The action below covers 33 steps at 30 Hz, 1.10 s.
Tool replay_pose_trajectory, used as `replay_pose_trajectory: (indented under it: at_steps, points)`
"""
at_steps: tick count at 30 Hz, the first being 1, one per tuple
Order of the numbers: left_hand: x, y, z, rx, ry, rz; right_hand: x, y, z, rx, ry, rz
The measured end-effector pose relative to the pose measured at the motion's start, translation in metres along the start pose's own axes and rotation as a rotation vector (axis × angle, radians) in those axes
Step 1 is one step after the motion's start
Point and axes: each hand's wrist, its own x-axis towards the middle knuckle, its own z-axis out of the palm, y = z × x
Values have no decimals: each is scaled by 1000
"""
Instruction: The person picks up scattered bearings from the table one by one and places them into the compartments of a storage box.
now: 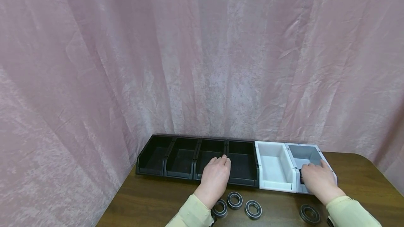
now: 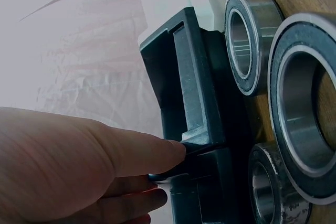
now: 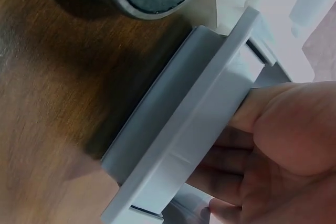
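Four black bins stand side by side from the left end of the row: the first (image 1: 153, 160) and second (image 1: 180, 162) show bare, dark floors. Over the right side of the third black bin (image 1: 203, 158), by its shared wall with the fourth black bin (image 1: 242, 164), lies the left hand (image 1: 215, 173) — its grip released, fingers stretched forward, thumb tip at the rim. On the wooden table (image 1: 271, 220) in front sit three bearings (image 1: 241, 200), one of them just beside the left sleeve (image 1: 189, 213). Next comes a white bin (image 1: 274, 167), its pale floor showing. At the right end, the right hand (image 1: 318, 180) reaches into a grey bin (image 1: 304, 154), a small dark object (image 1: 301, 176) by its fingers — whether grasped, I cannot tell. A fourth bearing (image 1: 302, 213) lies on the table before that bin.
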Motion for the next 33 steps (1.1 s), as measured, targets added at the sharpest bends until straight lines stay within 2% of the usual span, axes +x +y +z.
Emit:
replay_pose_trajectory:
  at_steps: [12, 29, 33]
  points:
    - [0, -1, 0, 3, 5, 10, 6, 0, 1, -1, -81, 21]
    - [0, -1, 0, 5, -3, 3, 9, 1, 2, -3, -81, 20]
    - [0, -1, 1, 3, -9, 4, 7, 2, 3, 4, -54, 17]
